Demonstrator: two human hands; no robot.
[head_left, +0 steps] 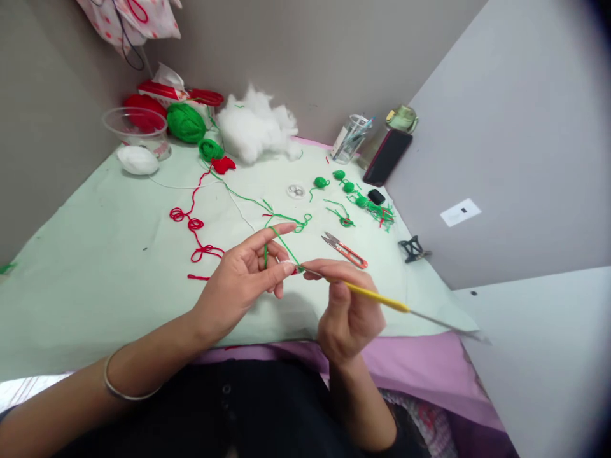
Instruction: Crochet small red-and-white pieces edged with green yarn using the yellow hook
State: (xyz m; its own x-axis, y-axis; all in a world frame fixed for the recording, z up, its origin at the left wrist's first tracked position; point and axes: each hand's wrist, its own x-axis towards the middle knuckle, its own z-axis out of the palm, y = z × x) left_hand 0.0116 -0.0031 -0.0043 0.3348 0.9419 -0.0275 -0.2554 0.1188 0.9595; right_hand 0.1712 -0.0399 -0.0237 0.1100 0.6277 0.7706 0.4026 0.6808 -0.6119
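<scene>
My left hand (252, 267) pinches a small crochet piece (294, 270) in red, white and green between thumb and fingers. Green yarn (285, 243) loops over its raised index finger and runs down to the piece. My right hand (351, 312) is closed round the yellow handle of a crochet hook (377, 297). The hook's thin tip meets the piece at my left fingertips; its metal rear end points to the right. Most of the piece is hidden by the fingers.
Thread snips (344, 249) lie just beyond my hands. Red yarn (195, 224) trails at left. Behind are a green yarn ball (186, 123), white stuffing (258, 127), a clear tub (136, 130), small green balls (349, 187), a cup (351, 138) and a phone (387, 158).
</scene>
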